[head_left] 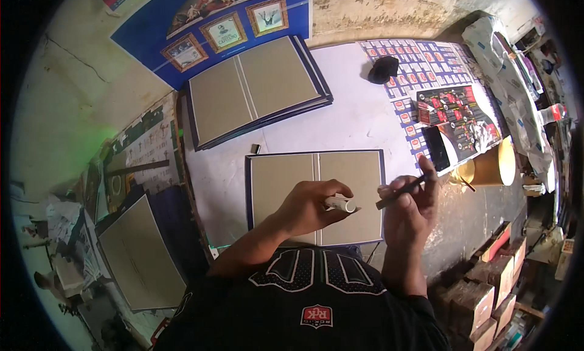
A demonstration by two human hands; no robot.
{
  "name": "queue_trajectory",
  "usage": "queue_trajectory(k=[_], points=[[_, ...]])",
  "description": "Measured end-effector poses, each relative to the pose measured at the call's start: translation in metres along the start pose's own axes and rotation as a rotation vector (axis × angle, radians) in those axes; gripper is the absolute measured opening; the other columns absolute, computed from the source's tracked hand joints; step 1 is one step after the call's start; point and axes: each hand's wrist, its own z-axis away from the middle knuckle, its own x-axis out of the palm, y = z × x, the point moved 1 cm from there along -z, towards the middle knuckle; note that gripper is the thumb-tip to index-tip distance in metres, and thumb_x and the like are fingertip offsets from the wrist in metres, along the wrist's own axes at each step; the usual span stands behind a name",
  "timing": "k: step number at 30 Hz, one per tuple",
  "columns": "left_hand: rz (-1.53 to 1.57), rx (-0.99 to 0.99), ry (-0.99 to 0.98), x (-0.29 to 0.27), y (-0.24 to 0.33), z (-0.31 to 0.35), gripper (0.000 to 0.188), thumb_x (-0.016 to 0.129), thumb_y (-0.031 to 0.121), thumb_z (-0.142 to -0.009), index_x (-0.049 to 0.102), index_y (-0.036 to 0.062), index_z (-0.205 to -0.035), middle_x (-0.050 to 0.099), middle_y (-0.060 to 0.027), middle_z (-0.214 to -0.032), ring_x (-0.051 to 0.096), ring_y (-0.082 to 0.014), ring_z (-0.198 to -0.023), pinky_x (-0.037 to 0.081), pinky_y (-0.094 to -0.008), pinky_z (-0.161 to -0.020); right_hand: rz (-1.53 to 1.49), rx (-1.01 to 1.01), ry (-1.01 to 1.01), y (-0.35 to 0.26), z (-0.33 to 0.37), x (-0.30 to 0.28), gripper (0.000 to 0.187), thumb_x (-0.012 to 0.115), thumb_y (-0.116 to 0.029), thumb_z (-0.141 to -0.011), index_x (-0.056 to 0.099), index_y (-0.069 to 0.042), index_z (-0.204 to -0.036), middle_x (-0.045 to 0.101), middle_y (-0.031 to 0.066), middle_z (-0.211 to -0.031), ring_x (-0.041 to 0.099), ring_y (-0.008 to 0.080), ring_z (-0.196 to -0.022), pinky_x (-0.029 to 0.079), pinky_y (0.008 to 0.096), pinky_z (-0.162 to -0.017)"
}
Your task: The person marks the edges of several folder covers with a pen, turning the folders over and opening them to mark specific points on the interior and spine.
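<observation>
In front of me lies an opened cover board (280, 171), tan on its inner face with a dark blue border and a pale double strip down the middle. Over its centre, my left hand (307, 204) is closed around a small white cylinder (339, 203), one round end pointing right. My right hand (413, 212), above the board's right edge, grips a dark slim stick (398, 194); its exact kind cannot be made out. Both hands are held above the board, apart from each other. A small black-and-white piece (256, 148) rests on the table beyond the board's left part.
A stack of similar boards (255, 89) stands at the back left; another board (141, 257) leans lower left. A black lump (383, 70), a phone (434, 147) and a dark printed sheet (456, 117) lie right. Beyond are a gold container (504, 162) and cardboard boxes (477, 299).
</observation>
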Motion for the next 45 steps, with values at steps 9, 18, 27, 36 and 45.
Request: queue_trajectory(k=[9, 18, 27, 36, 45], points=[[0.017, -0.019, 0.004, 0.004, 0.000, 0.002, 0.030, 0.082, 0.019, -0.074, 0.063, 0.0097, -0.095, 0.062, -0.0039, -0.067, 0.061, -0.0139, -0.059, 0.047, -0.0268, -0.053, -0.411, 0.219, 0.128, 0.020, -0.005, -0.011, 0.060, 0.064, 0.000, -0.085, 0.035, -0.012, -0.136, 0.065, 0.0163, -0.097, 0.065, 0.0227, -0.088, 0.054, 0.0385, -0.081], [-0.021, -0.043, 0.016, 0.004, -0.001, 0.003, 0.029, 0.082, 0.020, -0.075, 0.064, 0.0075, -0.095, 0.063, -0.0050, -0.069, 0.061, -0.0141, -0.058, 0.046, -0.0270, -0.052, -0.297, 0.209, 0.084, 0.014, 0.000, -0.004, 0.068, 0.067, 0.004, -0.080, 0.032, -0.012, -0.137, 0.065, 0.0160, -0.094, 0.065, 0.0258, -0.087, 0.054, 0.0401, -0.081], [0.010, -0.176, -0.012, 0.002, 0.002, 0.005, 0.028, 0.079, 0.023, -0.078, 0.066, 0.0047, -0.095, 0.066, -0.0078, -0.071, 0.063, -0.0148, -0.062, 0.049, -0.0279, -0.056, -0.012, 0.003, 0.057, 0.004, 0.000, -0.001, 0.085, 0.070, 0.007, -0.076, 0.021, -0.008, -0.143, 0.065, 0.0155, -0.094, 0.065, 0.0265, -0.089, 0.053, 0.0440, -0.083], [-0.003, -0.249, -0.055, -0.001, 0.010, 0.002, 0.028, 0.075, 0.028, -0.081, 0.066, 0.0048, -0.095, 0.068, -0.0104, -0.076, 0.068, -0.0206, -0.067, 0.052, -0.0288, -0.061, -0.172, 0.081, -0.019, 0.009, 0.001, -0.007, 0.077, 0.067, 0.007, -0.078, 0.025, -0.002, -0.142, 0.066, 0.0167, -0.098, 0.066, 0.0285, -0.092, 0.054, 0.0435, -0.085], [0.014, -0.210, -0.028, 0.001, 0.008, 0.003, 0.027, 0.076, 0.025, -0.081, 0.065, 0.0050, -0.096, 0.067, -0.0100, -0.073, 0.066, -0.0180, -0.064, 0.051, -0.0279, -0.058, -0.359, 0.129, -0.112, 0.013, 0.003, -0.011, 0.044, 0.063, 0.007, -0.081, 0.047, -0.002, -0.121, 0.066, 0.0166, -0.100, 0.063, 0.0295, -0.097, 0.050, 0.0441, -0.090]])
